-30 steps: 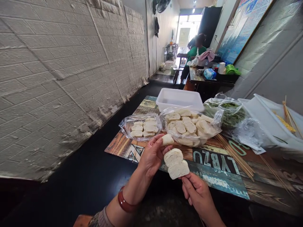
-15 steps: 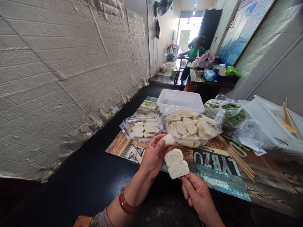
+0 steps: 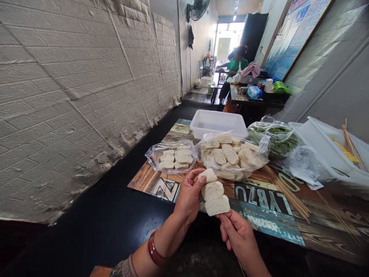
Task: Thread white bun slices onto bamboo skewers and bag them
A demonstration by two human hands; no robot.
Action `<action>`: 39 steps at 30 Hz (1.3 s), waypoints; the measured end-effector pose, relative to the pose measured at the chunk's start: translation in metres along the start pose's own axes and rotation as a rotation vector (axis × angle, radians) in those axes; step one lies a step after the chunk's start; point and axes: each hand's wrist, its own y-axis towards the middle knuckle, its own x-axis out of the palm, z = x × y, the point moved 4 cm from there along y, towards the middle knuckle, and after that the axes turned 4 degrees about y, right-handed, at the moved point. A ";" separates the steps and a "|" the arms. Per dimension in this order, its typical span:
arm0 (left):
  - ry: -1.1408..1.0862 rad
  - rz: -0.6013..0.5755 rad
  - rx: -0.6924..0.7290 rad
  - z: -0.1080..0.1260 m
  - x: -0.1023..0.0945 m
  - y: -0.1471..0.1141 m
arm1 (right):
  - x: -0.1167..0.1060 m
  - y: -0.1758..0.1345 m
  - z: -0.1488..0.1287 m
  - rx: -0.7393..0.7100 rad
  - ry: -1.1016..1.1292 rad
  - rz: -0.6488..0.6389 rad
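Observation:
My left hand (image 3: pixel 190 192) pinches the top slice of steamed bun (image 3: pixel 208 176), pale and rounded at the edges. Directly below it, two more bun slices (image 3: pixel 216 205) sit in a row, touching one another. My right hand (image 3: pixel 235 231) is closed at the lower end of the row on a thin skewer; most of the stick is hidden by the slices and fingers, and its tail shows under the hand. Just beyond my hands lie a plastic bag of loose bun slices (image 3: pixel 230 156) and, to its left, a smaller bag of slices in rows (image 3: pixel 174 157), with sticks poking out.
A white plastic tub (image 3: pixel 219 125) stands behind the bags. To the right are a bag of green leaves (image 3: pixel 279 140), bare skewers (image 3: pixel 288 192) on the patterned table and a white bin (image 3: pixel 325 142) holding sticks. A person in green (image 3: pixel 238 67) stands at the back.
The top slice, held in my left hand, has moved down against the other two. My right hand stays at the lower end.

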 end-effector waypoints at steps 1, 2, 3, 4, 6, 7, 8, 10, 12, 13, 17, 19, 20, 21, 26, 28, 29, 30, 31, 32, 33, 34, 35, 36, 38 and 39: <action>0.003 0.000 0.004 -0.001 0.001 -0.001 | 0.000 0.000 0.000 -0.001 -0.004 0.005; 0.004 -0.003 0.009 -0.001 0.001 -0.001 | 0.000 0.001 -0.001 -0.001 -0.008 0.011; 0.005 -0.007 0.015 -0.001 0.002 -0.002 | 0.000 0.001 -0.001 -0.001 -0.011 0.015; 0.005 -0.011 0.018 -0.001 0.002 -0.002 | 0.000 0.001 -0.001 -0.002 -0.013 0.018; -0.001 -0.028 0.013 0.000 0.002 -0.002 | -0.001 0.002 -0.001 -0.003 -0.009 0.017; -0.008 -0.037 0.003 0.001 0.002 -0.002 | -0.001 0.002 0.000 -0.004 -0.005 0.013; -0.016 -0.047 -0.011 0.002 0.001 -0.001 | -0.001 0.002 0.000 -0.002 0.000 0.009; -0.041 -0.073 -0.051 0.004 0.000 0.002 | -0.002 0.002 0.002 -0.003 0.009 0.004; -0.071 -0.101 -0.100 0.005 -0.003 0.004 | -0.003 0.002 0.004 -0.010 0.016 -0.005; -0.085 -0.115 -0.125 0.005 -0.003 0.005 | -0.003 0.002 0.005 -0.014 0.018 -0.011; -0.111 -0.179 -0.160 0.004 -0.001 0.006 | -0.002 0.003 0.008 -0.012 0.024 -0.048; -0.094 -0.214 -0.143 0.003 0.003 0.004 | -0.001 0.004 0.008 -0.011 0.016 -0.059; -0.080 -0.223 -0.138 0.002 0.005 0.003 | -0.001 0.005 0.008 -0.014 0.008 -0.060; -0.067 -0.224 -0.140 0.000 0.007 0.002 | -0.001 0.005 0.008 -0.018 -0.001 -0.061; -0.067 -0.166 -0.153 -0.002 0.005 0.002 | -0.004 0.003 0.013 -0.014 -0.023 -0.107; -0.070 -0.146 -0.130 0.002 0.003 0.003 | -0.007 -0.001 0.018 0.011 -0.055 -0.128; -0.068 -0.143 -0.121 0.003 0.002 0.004 | -0.008 -0.003 0.021 0.019 -0.077 -0.124; -0.066 -0.144 -0.115 0.004 0.001 0.004 | -0.009 -0.006 0.023 0.021 -0.097 -0.109; -0.065 -0.150 -0.111 0.005 0.001 0.004 | -0.010 -0.008 0.024 0.019 -0.109 -0.084; -0.066 -0.156 -0.109 0.005 0.002 0.004 | -0.010 -0.011 0.025 0.016 -0.113 -0.057; -0.072 -0.161 -0.109 0.005 0.002 0.003 | -0.010 -0.012 0.025 0.012 -0.110 -0.032; -0.079 -0.163 -0.110 0.005 0.003 0.002 | -0.009 -0.014 0.025 0.006 -0.104 -0.014; -0.085 -0.161 -0.111 0.005 0.003 0.001 | -0.008 -0.015 0.025 0.003 -0.099 -0.006; -0.088 -0.154 -0.111 0.004 0.004 0.000 | -0.007 -0.015 0.025 0.000 -0.097 -0.002; -0.080 -0.138 -0.108 0.004 0.004 -0.001 | -0.005 -0.015 0.024 -0.009 -0.095 0.001; -0.069 -0.136 -0.103 0.004 0.004 -0.001 | -0.004 -0.014 0.024 -0.013 -0.093 0.003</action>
